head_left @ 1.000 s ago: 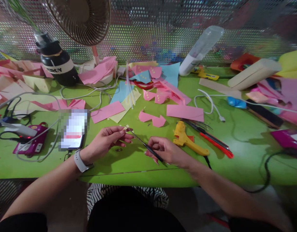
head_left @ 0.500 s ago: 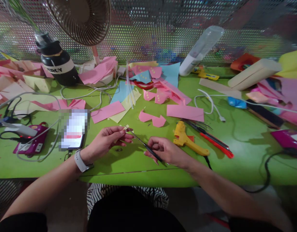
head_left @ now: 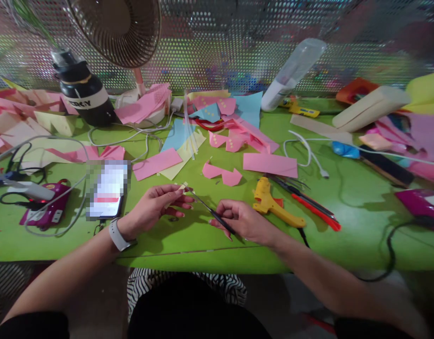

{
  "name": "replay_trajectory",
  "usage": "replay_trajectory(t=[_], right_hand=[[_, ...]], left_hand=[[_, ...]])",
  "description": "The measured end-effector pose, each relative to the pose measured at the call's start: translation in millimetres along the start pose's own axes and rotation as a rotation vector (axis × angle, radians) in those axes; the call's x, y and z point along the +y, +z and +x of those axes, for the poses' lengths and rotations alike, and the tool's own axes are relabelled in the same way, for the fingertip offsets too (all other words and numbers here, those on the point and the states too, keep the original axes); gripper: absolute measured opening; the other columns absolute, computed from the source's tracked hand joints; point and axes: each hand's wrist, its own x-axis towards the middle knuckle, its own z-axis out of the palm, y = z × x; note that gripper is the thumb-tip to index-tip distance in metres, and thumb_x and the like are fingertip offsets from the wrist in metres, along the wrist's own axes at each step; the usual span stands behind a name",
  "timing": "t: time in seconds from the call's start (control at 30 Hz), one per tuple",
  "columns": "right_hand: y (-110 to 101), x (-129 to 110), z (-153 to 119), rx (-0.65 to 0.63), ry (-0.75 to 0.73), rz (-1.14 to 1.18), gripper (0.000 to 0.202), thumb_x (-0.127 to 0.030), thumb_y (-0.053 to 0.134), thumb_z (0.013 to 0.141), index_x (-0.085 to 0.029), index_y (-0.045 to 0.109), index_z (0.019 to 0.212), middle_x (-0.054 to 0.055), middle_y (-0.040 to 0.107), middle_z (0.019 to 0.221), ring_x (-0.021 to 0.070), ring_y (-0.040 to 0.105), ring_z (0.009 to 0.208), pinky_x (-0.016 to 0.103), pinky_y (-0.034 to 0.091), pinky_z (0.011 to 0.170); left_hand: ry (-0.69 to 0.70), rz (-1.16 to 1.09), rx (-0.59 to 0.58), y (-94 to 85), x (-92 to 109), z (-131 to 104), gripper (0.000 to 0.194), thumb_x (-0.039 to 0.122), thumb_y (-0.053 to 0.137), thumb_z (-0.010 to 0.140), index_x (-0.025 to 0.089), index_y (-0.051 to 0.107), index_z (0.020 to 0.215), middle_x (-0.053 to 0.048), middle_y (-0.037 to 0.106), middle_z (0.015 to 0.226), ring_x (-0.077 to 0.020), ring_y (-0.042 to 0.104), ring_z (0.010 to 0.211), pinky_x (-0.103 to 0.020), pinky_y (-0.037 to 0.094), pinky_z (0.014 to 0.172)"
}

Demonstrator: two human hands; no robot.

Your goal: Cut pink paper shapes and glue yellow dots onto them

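My left hand [head_left: 168, 201] pinches a small piece of yellow paper [head_left: 183, 187] between thumb and fingertips. My right hand [head_left: 234, 219] is closed around the dark handle of a thin pointed tool [head_left: 203, 202], perhaps tweezers or scissors; its tip touches or nearly touches the yellow paper. Just beyond my hands lies a pink glasses-shaped paper cutout [head_left: 222, 174]. Farther back are more pink cutouts with small yellow dots [head_left: 228, 140]. A pink paper strip [head_left: 269, 165] lies to the right of the nearer cutout, and another pink strip [head_left: 156, 164] to its left.
A yellow glue gun [head_left: 273, 205] and a red and black cutter [head_left: 316, 209] lie right of my right hand. Left of my left hand is a lit phone [head_left: 109, 188]. Behind stand a black bottle [head_left: 86, 96], a fan [head_left: 121, 28] and a leaning clear bottle [head_left: 293, 73].
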Motion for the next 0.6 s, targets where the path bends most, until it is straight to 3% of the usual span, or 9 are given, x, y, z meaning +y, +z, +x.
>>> replay_trajectory(t=[0.43,0.6], right_hand=[[-2.2,0.8,1.9,0.048,0.014,-0.034,0.049,-0.052,0.09,0.062,-0.02,0.054,0.07,-0.004,0.058,0.051,0.0076,0.049,0.043,0.02,0.028,0.038],[-3.0,-0.8,0.6,0.097,-0.116,0.089,0.05,-0.053,0.089,0.064,-0.021,0.052,0.071,-0.006,0.058,0.05,0.0068,0.048,0.041,0.02,0.03,0.037]], left_hand=[[-0.08,0.031,0.079,-1.4,2.5,2.4,0.016,0.029,0.071,0.089,0.014,0.076,0.092,-0.011,0.079,0.092,-0.0142,0.073,0.074,-0.023,0.057,0.062],[0.08,-0.014,0.165,-2.7,9.7,0.6,0.022,0.032,0.071,0.09,0.016,0.076,0.103,-0.008,0.079,0.089,-0.0112,0.072,0.07,-0.018,0.054,0.059]])
